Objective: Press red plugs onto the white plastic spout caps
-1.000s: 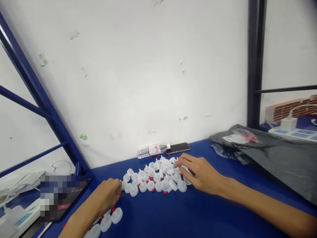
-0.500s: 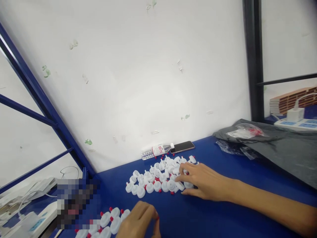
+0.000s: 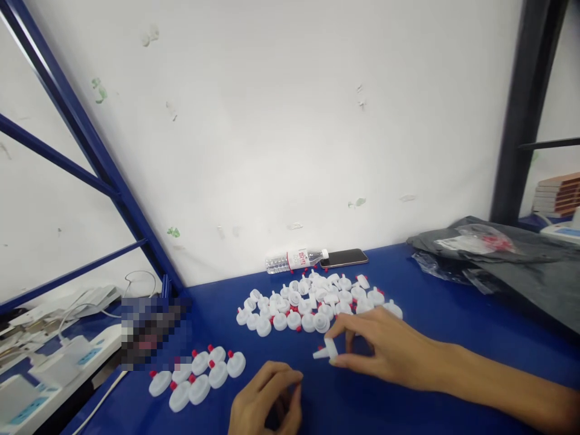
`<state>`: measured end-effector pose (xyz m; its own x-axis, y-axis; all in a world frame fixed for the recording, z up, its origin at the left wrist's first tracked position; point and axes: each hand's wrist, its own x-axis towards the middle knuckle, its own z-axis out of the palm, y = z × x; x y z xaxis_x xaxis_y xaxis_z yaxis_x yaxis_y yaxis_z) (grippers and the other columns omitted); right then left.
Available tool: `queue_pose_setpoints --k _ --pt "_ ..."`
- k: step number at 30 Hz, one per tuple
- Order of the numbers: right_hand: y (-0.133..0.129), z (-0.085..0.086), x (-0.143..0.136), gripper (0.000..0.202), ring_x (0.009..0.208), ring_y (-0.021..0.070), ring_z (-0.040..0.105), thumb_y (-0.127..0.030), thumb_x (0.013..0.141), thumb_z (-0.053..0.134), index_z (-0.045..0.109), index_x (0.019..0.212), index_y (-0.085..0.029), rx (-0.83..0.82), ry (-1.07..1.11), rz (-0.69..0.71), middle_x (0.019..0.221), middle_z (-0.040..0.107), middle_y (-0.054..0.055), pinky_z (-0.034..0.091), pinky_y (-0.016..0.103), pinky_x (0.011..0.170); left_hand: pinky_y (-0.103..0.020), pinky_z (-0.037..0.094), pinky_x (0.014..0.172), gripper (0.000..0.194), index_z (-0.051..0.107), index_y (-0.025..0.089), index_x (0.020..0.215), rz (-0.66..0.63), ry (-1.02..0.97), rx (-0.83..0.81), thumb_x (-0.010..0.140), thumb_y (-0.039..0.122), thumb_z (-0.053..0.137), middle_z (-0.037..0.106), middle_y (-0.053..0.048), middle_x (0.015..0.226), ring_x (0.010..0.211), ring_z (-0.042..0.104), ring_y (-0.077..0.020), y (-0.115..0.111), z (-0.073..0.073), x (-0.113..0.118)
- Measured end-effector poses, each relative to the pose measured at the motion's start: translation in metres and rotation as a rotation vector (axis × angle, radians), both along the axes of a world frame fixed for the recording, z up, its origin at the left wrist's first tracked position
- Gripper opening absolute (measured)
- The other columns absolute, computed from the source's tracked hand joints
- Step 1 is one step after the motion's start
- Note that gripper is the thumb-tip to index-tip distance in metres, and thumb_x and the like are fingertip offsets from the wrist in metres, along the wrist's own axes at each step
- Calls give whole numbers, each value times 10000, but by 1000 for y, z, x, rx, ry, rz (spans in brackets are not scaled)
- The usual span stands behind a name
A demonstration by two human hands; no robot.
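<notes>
Between the thumb and fingers of my right hand (image 3: 385, 344) is a white nozzle cap (image 3: 332, 350), held sideways with its spout pointing left. A bit of red shows beside the spout. My left hand (image 3: 267, 399) is at the bottom, fingers curled and thumb close to the fingertips; what they hold, if anything, is hidden. Behind both hands spreads a loose pile of white nozzle caps (image 3: 294, 320) with small red tips scattered among them. To the left stands a group of white caps fitted with red tips (image 3: 199, 389).
A clear water bottle (image 3: 296, 259) and a phone (image 3: 345, 258) lie along the wall on the blue table (image 3: 435, 320). Grey plastic bags (image 3: 534, 266) cover the right side. Power strips (image 3: 97, 350) and cables sit at the left edge, beside a blue metal frame (image 3: 104, 163).
My right hand has come away from the pile with a white nozzle cap, toward my left hand. My left hand has shifted away from the group of fitted caps. The view has turned slightly.
</notes>
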<state>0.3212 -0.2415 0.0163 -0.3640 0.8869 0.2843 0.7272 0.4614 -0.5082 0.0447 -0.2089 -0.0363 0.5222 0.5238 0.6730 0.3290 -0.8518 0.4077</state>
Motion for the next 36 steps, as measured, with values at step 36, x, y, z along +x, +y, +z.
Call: queue_pose_setpoints --k 36 --pt "-13 -25 -20 379 839 146 700 -549 818 797 756 1116 -319 -140 172 195 947 787 -52 448 244 745 -179 601 638 216 808 296 1067 -199 -16 -511 954 205 648 798 -39 990 670 751 -120 -21 21 9"
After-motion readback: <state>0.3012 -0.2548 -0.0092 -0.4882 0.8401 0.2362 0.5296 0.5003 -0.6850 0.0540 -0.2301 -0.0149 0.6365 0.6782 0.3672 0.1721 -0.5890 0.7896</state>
